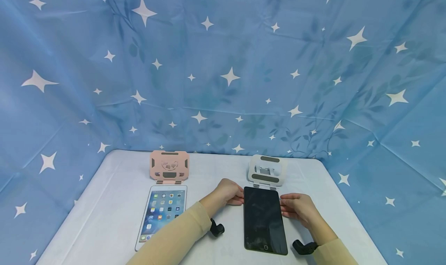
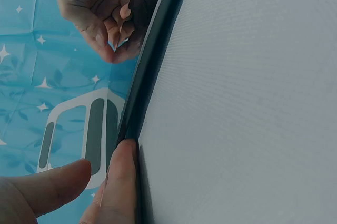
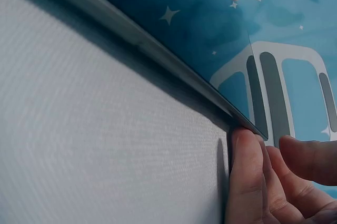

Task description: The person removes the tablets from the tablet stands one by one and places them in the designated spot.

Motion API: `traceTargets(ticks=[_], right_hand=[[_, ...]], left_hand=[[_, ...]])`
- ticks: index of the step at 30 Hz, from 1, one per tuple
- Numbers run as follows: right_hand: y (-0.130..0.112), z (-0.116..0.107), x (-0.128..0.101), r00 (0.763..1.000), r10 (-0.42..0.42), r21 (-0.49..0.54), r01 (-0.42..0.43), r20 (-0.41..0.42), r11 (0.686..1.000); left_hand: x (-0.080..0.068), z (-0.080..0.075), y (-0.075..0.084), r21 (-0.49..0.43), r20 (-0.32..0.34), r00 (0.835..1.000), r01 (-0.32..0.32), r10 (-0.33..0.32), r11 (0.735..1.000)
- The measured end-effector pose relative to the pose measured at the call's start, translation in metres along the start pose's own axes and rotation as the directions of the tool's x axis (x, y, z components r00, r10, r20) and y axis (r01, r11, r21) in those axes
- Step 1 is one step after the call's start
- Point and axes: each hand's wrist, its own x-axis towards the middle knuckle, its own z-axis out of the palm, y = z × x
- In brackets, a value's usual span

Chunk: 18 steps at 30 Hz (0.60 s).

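A black tablet (image 1: 264, 222) lies screen up on the white table, its screen dark and its home button toward me. My left hand (image 1: 229, 192) touches the tablet's left edge near the far end, while my right hand (image 1: 300, 207) is at the right edge opposite. In the left wrist view, the left fingers (image 2: 120, 182) rest against the dark edge and the thumb stands off from it. The right fingers (image 3: 246, 168) lie on the edge likewise, with the thumb apart. Just beyond the tablet stands a white stand (image 1: 265, 178) with grey pads, tilted up.
To the left, a white tablet (image 1: 163, 210) with a lit home screen lies below a pink stand (image 1: 179, 165); my left sleeve (image 1: 177, 236) covers its lower right part. A blue star-patterned curtain (image 1: 223, 102) hangs behind the table (image 1: 216, 166).
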Motion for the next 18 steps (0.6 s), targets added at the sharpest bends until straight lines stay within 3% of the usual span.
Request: traceTargets(ticks=[10,18], right_hand=[[-0.0003,-0.0035,0.0,1.0,0.027,-0.006,-0.027,0.003,1.0],[-0.0008,-0.0054,-0.0011,0.999,0.043,0.003,-0.043,0.017,0.999]], left_hand=[[0.0013,-0.005,0.001,-0.007,0.021,1.0,0.014,-0.014,1.0],[0.004,-0.0086,-0.0043,-0.065,0.03,0.999,0.038,-0.036,0.997]])
